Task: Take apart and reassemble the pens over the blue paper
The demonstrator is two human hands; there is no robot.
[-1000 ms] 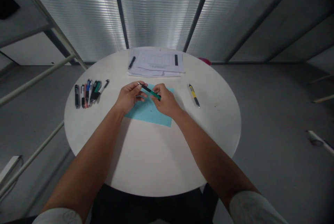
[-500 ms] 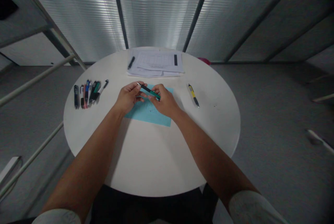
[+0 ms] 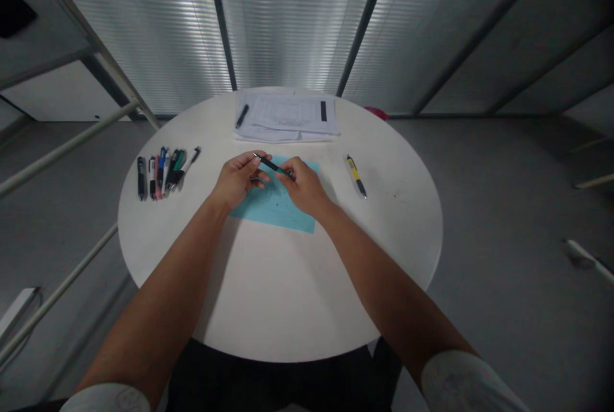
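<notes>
Right fingers point(image 3: 293, 164) shifted slightly, gripping pen point(image 3: 271, 164) with left fingers point(image 3: 251, 165), well inside table edge point(image 3: 286, 359).

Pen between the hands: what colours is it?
The pen is black and green, as the head view shows.

Held a pen point(image 3: 270, 164) between left hand point(image 3: 236, 179) and right hand point(image 3: 304, 187) above a sheet point(image 3: 273, 212) on the table point(image 3: 288, 297); had clustered pens point(image 3: 165, 170) to the left, a lone pen point(image 3: 356, 176) right, papers point(image 3: 288, 115) behind.

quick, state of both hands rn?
Left hand: closed, pinching the black end of the green-and-black pen.
Right hand: closed, holding the same pen's green part.
</notes>
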